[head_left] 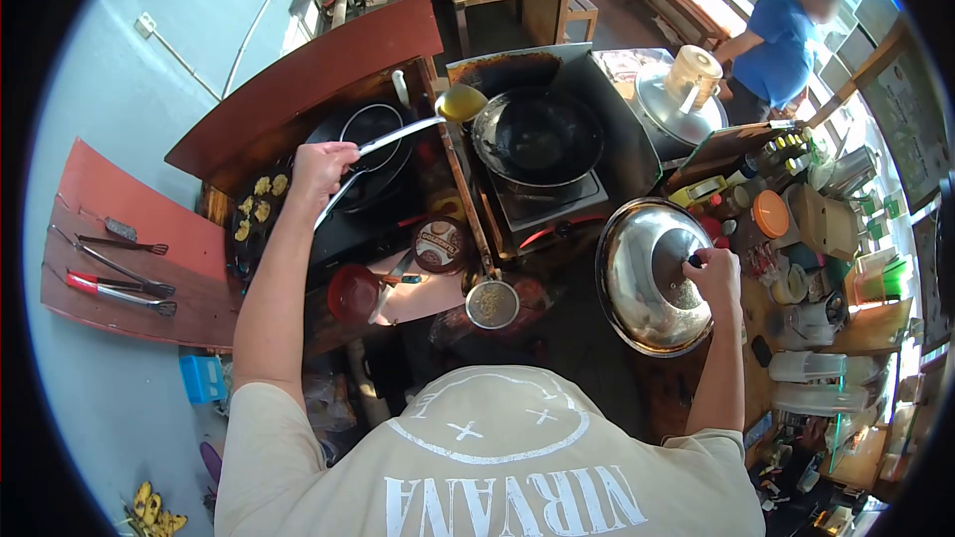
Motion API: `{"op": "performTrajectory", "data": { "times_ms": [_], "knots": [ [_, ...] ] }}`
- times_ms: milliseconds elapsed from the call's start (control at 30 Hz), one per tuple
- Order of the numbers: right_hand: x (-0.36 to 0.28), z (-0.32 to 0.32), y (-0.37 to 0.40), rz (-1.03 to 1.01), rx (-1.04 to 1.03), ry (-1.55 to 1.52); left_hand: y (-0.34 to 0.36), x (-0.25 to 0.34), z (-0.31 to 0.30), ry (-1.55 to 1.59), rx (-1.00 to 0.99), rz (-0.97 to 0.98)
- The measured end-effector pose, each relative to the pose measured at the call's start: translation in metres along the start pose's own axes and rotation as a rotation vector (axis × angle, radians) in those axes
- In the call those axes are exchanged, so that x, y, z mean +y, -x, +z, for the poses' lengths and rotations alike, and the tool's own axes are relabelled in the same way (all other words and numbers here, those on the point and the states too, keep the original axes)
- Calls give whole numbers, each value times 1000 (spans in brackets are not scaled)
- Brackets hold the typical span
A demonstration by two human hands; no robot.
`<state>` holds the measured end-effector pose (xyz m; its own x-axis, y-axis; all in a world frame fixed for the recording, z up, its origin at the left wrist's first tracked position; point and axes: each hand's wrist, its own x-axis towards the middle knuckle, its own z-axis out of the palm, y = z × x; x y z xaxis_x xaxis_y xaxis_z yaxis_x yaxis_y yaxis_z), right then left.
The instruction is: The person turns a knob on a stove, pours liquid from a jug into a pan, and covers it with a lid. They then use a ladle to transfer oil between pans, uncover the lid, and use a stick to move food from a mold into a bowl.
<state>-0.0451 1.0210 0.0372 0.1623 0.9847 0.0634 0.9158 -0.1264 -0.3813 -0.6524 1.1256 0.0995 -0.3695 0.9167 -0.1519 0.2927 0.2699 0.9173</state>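
My left hand (326,167) is closed round the handle of a ladle (462,103), reaching out over the stoves. Yellow oil shows in the ladle's bowl, which hangs just left of a black wok (537,137). Below that hand, a black pan (348,174) has a round wire rim and a pale metal handle over it. The wok sits on a burner, dark and shiny inside. On the right, my right hand (714,283) grips the black knob of a large domed metal lid (647,273), held in front of the wok and to its right.
Fritters (263,197) sit in a dark moulded pan at far left. A small strainer (492,304), a red bowl (354,292) and a round tub (440,243) lie nearer me. Jars and an orange lid (770,213) crowd the right. A person (781,45) stands beyond the steamer pot (681,104).
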Motion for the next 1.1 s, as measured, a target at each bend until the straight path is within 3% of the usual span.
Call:
{"op": "performTrajectory", "data": {
  "times_ms": [167,233,367,400,500,633,767,933,1100],
  "knots": [
    [12,-7,4,0,25,9,-13,-26,69,-117,-18,109],
    [14,-11,3,2,-11,38,-18,-47,98,-300,97,410],
    [16,-17,0,37,-37,19,15,-32,132,-589,117,791],
    [17,-17,-1,36,-37,22,19,-35,133,-780,120,847],
    [15,-16,-5,39,-38,12,27,-37,126,-848,191,980],
    [6,-11,-12,8,-49,20,40,-29,78,-731,351,902],
    [-7,-5,-18,-15,-62,25,42,-37,-2,-621,499,699],
    [-29,1,-21,-85,-22,39,-1,-97,-90,-774,537,471],
    [-60,-1,-16,-79,-8,56,-42,-138,-116,-764,437,349]
  ]
}}
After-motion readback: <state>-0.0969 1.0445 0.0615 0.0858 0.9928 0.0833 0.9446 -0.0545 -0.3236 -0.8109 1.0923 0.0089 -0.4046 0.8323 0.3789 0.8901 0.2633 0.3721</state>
